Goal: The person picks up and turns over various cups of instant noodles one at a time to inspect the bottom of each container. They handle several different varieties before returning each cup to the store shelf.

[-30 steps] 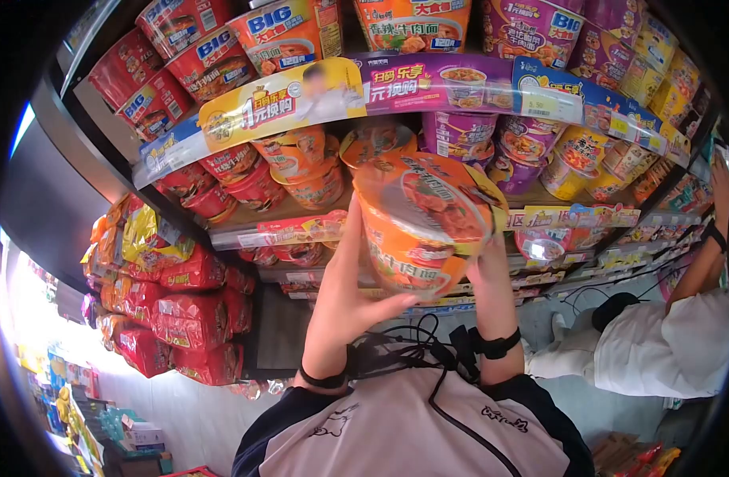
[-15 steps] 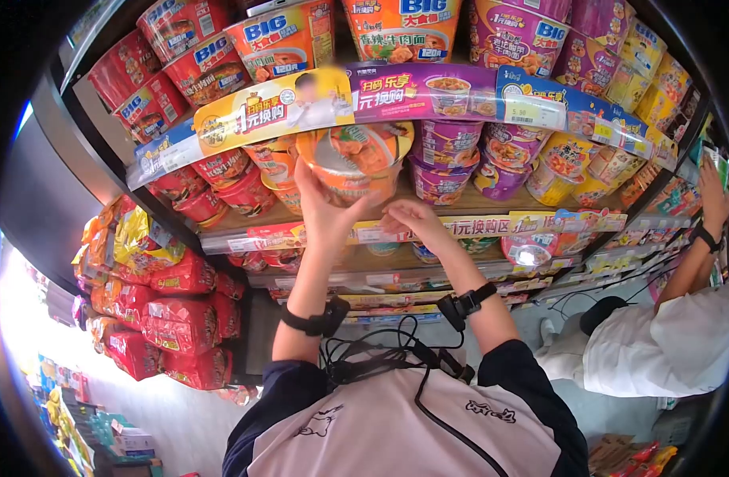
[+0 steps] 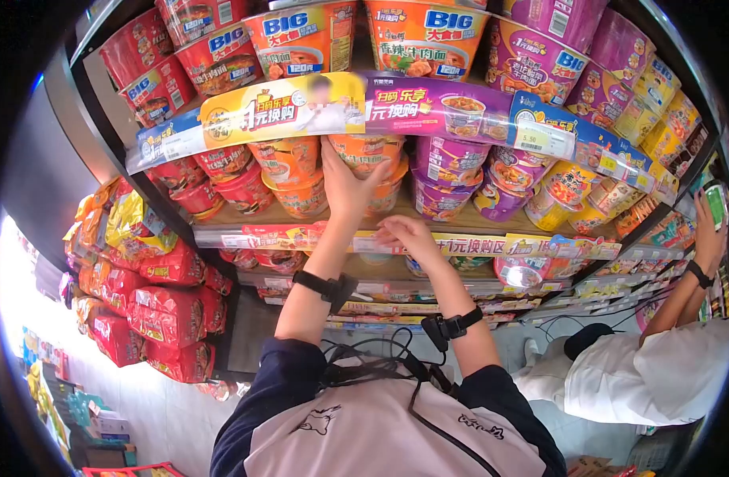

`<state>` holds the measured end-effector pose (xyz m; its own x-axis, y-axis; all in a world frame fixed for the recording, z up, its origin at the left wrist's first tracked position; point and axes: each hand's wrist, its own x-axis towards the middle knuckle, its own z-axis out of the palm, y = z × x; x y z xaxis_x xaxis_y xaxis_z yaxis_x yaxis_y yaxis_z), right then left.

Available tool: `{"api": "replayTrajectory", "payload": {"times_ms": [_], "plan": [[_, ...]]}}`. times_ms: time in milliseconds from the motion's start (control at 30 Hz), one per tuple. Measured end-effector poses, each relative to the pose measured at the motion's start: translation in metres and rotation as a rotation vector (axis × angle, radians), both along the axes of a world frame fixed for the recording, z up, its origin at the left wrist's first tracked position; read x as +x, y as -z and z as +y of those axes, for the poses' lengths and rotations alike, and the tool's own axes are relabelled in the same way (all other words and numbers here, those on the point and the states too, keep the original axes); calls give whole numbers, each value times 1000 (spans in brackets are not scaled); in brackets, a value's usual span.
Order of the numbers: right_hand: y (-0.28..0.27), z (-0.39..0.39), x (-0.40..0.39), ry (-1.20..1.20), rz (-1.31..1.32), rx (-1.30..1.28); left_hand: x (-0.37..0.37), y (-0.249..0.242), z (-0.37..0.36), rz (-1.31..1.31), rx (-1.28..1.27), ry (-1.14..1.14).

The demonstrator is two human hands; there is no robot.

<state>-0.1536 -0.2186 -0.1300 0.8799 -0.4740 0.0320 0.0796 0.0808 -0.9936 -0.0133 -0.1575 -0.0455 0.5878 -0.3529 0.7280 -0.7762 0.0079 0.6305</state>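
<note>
My left hand point(image 3: 349, 184) is wrapped round the side of an orange instant noodle bowl point(image 3: 370, 151), thumb to the right and fingers to the left. The bowl stands upright in the shelf, on top of another orange noodle bowl point(image 3: 385, 195); the promotional strip hides its upper edge. Left of the hand is a stack of orange bowls point(image 3: 298, 195), and on the right are purple noodle bowls point(image 3: 449, 161). My right hand point(image 3: 409, 236) hovers by the shelf's front edge strip, fingers loosely bent and apart, with nothing in it.
Large noodle tubs point(image 3: 425, 36) line the shelf above, behind a yellow and purple promotional strip point(image 3: 436, 105). Red noodle packs point(image 3: 167, 316) are stacked at the left. Another person point(image 3: 643, 370) stands at the right, one hand on a green item. Black cables point(image 3: 388, 350) hang before my chest.
The orange bowl, tilted with its lid showing in front of the strip before, is now upright inside the shelf. My left hand moved with it; the right hand stayed near the edge.
</note>
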Motion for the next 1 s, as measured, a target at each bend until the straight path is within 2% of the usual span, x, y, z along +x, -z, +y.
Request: {"api": "replayTrajectory", "payload": {"times_ms": [100,200,267,333,367,500,533,700,767,800,833,900,1000], "plan": [[10,4,1,35,-113,-30,0,10,-4,-47,6,-56],[1,10,-7,149,-152,-212,0,13,-5,-65,-8,-71],[-36,17,-19,425,-414,-414,-1,12,-5,-38,-19,-57],[-81,15,-36,963,-431,-824,-4,8,-2,22,-32,-22],[-87,3,-40,1114,-469,-885,-5,9,-2,23,-34,-16],[-119,-23,-45,1320,-303,-1425,-4,8,0,38,-21,0],[-114,-31,-43,1252,-242,-1460,-4,7,-1,52,-20,2],[-111,-30,-42,893,-173,-772,-8,12,2,-61,-24,-22],[-92,-50,-50,810,-382,-827,-14,14,11,-133,-39,-32],[-91,-47,-57,741,-509,-767,-19,14,21,-178,-42,-19],[-89,-44,-68,721,-538,-804,-25,12,30,-223,-44,-6],[-80,-34,-85,635,-698,-561,-32,10,49,-302,-46,7],[-90,-1,-109,521,-671,-498,-42,3,68,-402,15,21]]}}
